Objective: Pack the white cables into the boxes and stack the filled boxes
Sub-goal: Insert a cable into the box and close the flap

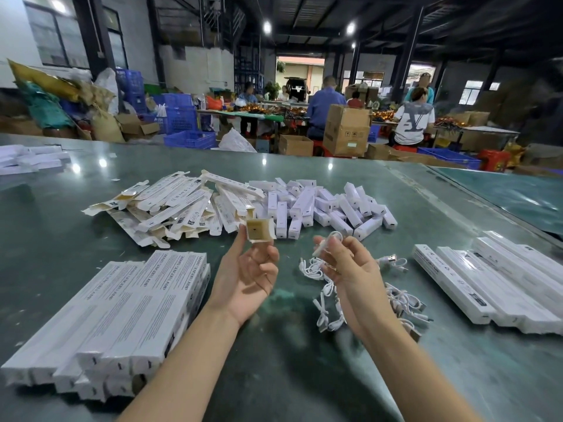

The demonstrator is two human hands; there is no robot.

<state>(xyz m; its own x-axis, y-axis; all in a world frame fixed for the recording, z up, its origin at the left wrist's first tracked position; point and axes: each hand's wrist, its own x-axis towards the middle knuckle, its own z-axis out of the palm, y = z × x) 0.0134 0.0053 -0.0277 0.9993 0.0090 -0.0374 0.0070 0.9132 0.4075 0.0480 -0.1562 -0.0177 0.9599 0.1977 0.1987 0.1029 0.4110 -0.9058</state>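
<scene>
1. At nine o'clock of the hands, a stack of closed long boxes lies on the green table. Grey print runs along their sides; a heading in capitals ends in what looks like "LAMP", the rest too small to read.
2. At eleven o'clock sits a loose heap of flat, unfilled boxes, flaps open. Small marks and a dark square label show on them, none legible.
3. The left hand holds one open box end-on, thumb and fingertips pinching its mouth, the brown inside facing the camera.
4. At twelve o'clock lies a pile of short white blocks, unmarked as far as I can tell.
5. The right hand pinches a coiled white cable between thumb and fingers, just right of the box mouth, not yet inside.
6. More white cables lie tangled under that hand, at five o'clock.
7. At three o'clock rests a second row of long white boxes, with tiny symbols near one end.
8. Judgement: the step in hand is loading one cable. Next, the coil must line up with the narrow opening, slide in, then the flap closes.
</scene>
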